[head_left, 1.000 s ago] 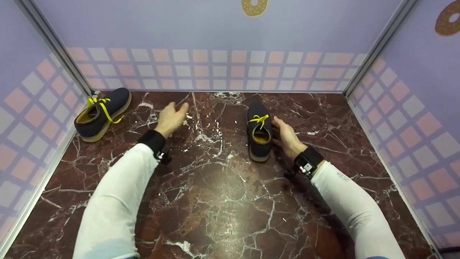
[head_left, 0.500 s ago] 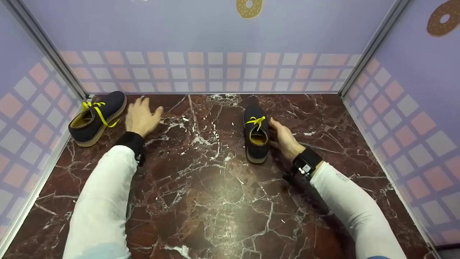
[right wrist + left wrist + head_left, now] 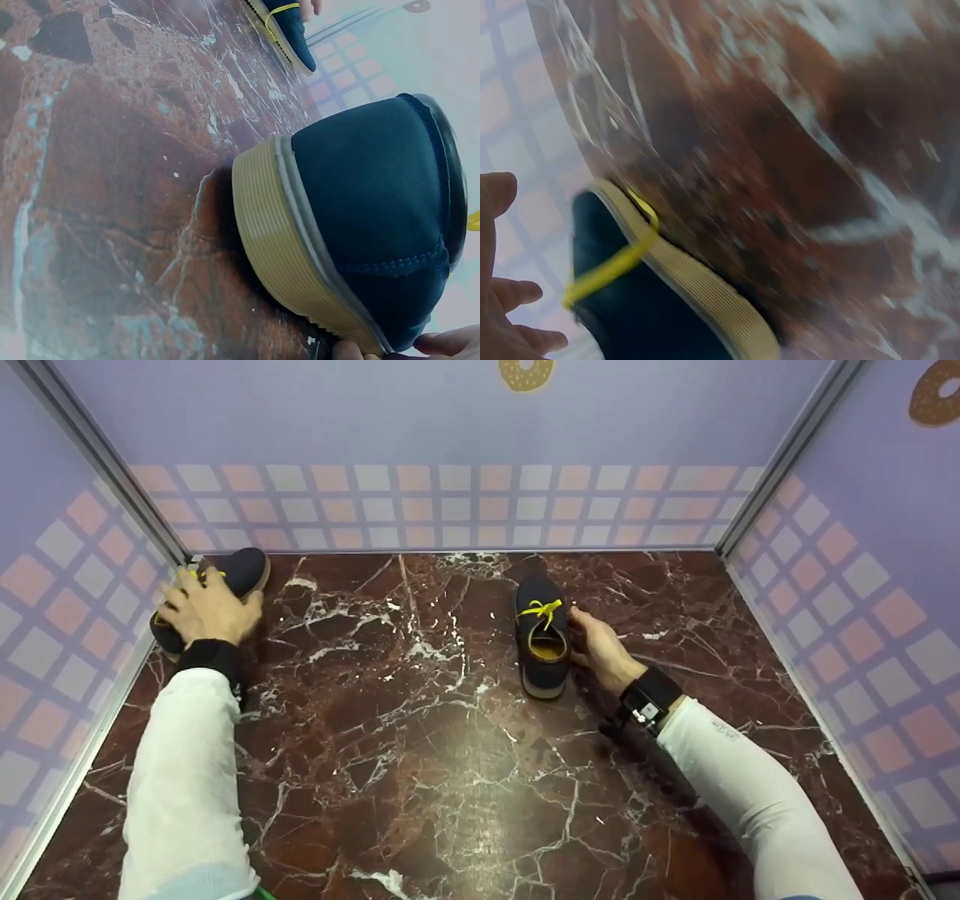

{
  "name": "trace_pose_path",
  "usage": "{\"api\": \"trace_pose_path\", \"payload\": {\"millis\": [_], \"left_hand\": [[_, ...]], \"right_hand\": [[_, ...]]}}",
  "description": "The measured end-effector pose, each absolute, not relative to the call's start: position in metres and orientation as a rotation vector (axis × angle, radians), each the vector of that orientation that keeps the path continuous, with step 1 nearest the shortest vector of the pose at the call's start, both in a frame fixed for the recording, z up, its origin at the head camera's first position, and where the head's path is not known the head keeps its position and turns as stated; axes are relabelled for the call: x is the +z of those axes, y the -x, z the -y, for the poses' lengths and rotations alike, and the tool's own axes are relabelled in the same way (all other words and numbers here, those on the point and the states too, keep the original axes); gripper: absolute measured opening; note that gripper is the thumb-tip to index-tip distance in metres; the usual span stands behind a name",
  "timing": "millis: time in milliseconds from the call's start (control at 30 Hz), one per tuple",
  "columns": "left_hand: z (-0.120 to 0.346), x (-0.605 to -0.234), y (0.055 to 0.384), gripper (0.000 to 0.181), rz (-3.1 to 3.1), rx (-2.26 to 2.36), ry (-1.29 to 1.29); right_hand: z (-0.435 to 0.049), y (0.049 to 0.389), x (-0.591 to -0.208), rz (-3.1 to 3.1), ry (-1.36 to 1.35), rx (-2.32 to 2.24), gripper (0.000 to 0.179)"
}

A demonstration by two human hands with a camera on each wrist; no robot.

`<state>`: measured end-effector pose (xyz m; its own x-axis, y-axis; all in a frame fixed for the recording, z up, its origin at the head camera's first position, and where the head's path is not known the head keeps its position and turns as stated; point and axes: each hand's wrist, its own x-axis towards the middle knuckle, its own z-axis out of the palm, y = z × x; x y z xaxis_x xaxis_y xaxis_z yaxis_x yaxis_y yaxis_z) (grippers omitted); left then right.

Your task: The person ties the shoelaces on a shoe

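Two dark navy shoes with cream ribbed soles and yellow laces stand on the marble-patterned surface. Over the left shoe (image 3: pixel 244 571), near the left wall, my left hand (image 3: pixel 206 611) is spread, hiding most of its opening and laces. In the left wrist view its fingers (image 3: pixel 514 294) look apart from that shoe, whose yellow lace (image 3: pixel 611 271) hangs across the side. At right of centre stands the other shoe (image 3: pixel 541 671), its lace tied in a bow (image 3: pixel 541 611). My right hand (image 3: pixel 604 649) lies along its right side, fingertips touching near the sole, not wrapped round it.
Lilac walls (image 3: pixel 450 420) with pink and white squares enclose the back and both sides. The left shoe is close to the back left corner. A wide stretch of marble surface (image 3: pixel 420 720) lies between and in front of the shoes.
My left hand has moved left from the middle-left of the surface to above the left shoe. My right hand stays beside the right shoe, and both shoes stand where they were.
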<state>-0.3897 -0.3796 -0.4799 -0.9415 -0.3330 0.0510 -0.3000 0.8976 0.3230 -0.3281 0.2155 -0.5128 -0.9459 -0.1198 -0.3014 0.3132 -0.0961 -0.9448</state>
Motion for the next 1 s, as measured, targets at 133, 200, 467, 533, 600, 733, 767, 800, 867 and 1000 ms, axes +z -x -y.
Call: {"api": "trace_pose_path", "payload": {"millis": [133, 200, 467, 533, 600, 733, 767, 800, 867, 1000], "left_hand": [[0.395, -0.484, 0.384, 0.101, 2.945, -0.512, -0.59], [0.4, -0.486, 0.382, 0.102, 2.953, -0.527, -0.634], [0.418, -0.486, 0.378, 0.097, 2.976, -0.529, -0.735], [0.42, -0.484, 0.378, 0.095, 2.98, -0.526, -0.731], [0.42, -0.483, 0.377, 0.092, 2.987, -0.533, -0.736], [0.422, -0.481, 0.378, 0.088, 2.998, -0.567, -0.76], [0.422, -0.481, 0.378, 0.088, 3.001, -0.568, -0.766], [0.422, -0.481, 0.378, 0.088, 3.003, -0.568, -0.77], [0.42, -0.48, 0.377, 0.087, 2.992, -0.577, -0.768], [0.413, -0.477, 0.373, 0.086, 2.95, -0.625, -0.756]], "right_hand": [[-0.218, 0.327, -0.514, -1.896, -0.217, -2.106, 0.062], [-0.219, 0.326, -0.515, -1.903, -0.231, -2.103, 0.062], [-0.216, 0.328, -0.514, -1.926, -0.214, -2.101, 0.058], [-0.215, 0.328, -0.514, -1.924, -0.209, -2.098, 0.057], [-0.216, 0.327, -0.513, -1.921, -0.206, -2.093, 0.058], [-0.216, 0.327, -0.512, -1.914, -0.204, -2.093, 0.06], [-0.216, 0.328, -0.512, -1.912, -0.205, -2.094, 0.06], [-0.216, 0.328, -0.512, -1.909, -0.209, -2.096, 0.059], [-0.216, 0.329, -0.513, -1.905, -0.219, -2.102, 0.058], [-0.216, 0.329, -0.514, -1.899, -0.236, -2.108, 0.053]]}}
